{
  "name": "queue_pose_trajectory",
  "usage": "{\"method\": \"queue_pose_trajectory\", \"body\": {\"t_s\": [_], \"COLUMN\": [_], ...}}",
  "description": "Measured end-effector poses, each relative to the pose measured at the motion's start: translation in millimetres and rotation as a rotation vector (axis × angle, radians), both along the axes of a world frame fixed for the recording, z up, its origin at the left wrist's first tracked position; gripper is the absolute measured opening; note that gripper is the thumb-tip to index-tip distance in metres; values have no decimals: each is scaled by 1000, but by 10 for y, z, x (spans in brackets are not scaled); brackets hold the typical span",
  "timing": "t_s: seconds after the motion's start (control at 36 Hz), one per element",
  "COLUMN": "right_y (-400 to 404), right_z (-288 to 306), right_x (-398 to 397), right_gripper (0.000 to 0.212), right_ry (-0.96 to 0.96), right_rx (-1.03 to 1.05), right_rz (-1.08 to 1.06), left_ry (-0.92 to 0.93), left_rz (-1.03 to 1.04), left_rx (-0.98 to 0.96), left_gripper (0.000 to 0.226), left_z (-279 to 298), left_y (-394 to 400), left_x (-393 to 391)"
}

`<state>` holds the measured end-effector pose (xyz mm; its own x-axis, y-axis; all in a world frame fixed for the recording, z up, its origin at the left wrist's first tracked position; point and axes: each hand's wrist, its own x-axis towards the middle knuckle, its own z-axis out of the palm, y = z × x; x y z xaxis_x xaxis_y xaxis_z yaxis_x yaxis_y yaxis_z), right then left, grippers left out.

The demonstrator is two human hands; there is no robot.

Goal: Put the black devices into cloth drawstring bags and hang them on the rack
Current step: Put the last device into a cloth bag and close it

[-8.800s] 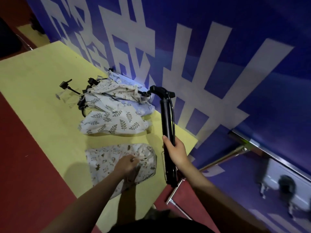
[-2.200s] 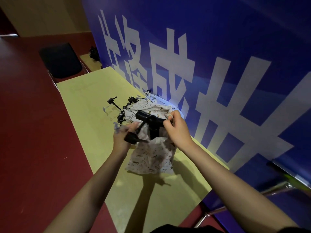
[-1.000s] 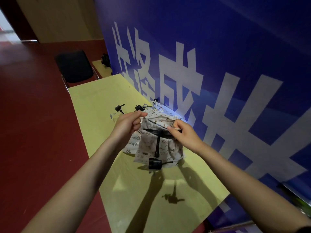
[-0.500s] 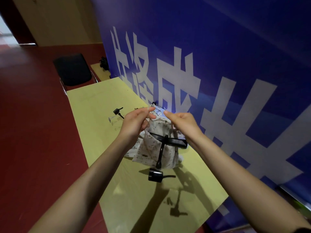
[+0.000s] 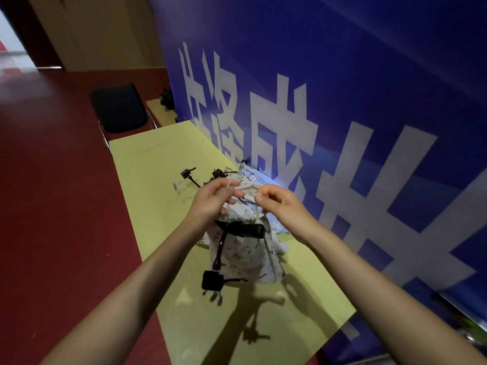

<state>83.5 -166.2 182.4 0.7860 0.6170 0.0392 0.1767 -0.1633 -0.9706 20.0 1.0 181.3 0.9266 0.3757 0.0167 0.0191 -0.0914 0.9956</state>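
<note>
A white printed cloth drawstring bag (image 5: 245, 255) hangs above the yellow table (image 5: 147, 164), held up by its pale cords. My left hand (image 5: 213, 200) pinches one cord and my right hand (image 5: 279, 202) pinches the other, side by side just above the bag's mouth. A black device (image 5: 239, 229) sticks out across the top of the bag, and a black cable with a small black box (image 5: 212, 280) dangles below it in front of the cloth. Behind my hands more printed bags (image 5: 263, 185) and black devices (image 5: 188, 173) lie on the table.
A blue banner wall with large white characters (image 5: 329, 127) runs along the table's right side. A black chair (image 5: 118, 109) stands at the table's far end on the red floor (image 5: 52, 206). Another small yellow surface with dark gear (image 5: 167, 100) sits beyond it.
My hands have taken the drawstrings and lifted the bag higher off the table. The device's cable and box now dangle outside the bag instead of being held.
</note>
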Motion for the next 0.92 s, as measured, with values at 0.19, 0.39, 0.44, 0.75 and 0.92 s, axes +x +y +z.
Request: {"method": "queue_pose_trajectory", "body": {"t_s": [0.19,0.39,0.44,0.75,0.92], "right_y": [-5,19,11,-31,-104], "right_z": [-83,-120,-135,-406,-439], "right_x": [-20,-3,12,20,-71], "right_gripper": [6,5,5,14,15], "right_ry": [-196,-239,-228,19,4], "right_rx": [-20,3,14,7,45], "right_rz": [-1,-81,-108,2,11], "left_ry": [42,108,101,57,20], "left_rz": [-189,-303,-311,-233,-264], "left_rx": [38,25,14,-107,-148], "left_gripper": [15,27,21,23,16], "left_z": [-119,-202,-218,-224,-139], "left_y": [-27,-109,-145,-187,-110], "left_x": [-46,-79,-85,-44,0]}}
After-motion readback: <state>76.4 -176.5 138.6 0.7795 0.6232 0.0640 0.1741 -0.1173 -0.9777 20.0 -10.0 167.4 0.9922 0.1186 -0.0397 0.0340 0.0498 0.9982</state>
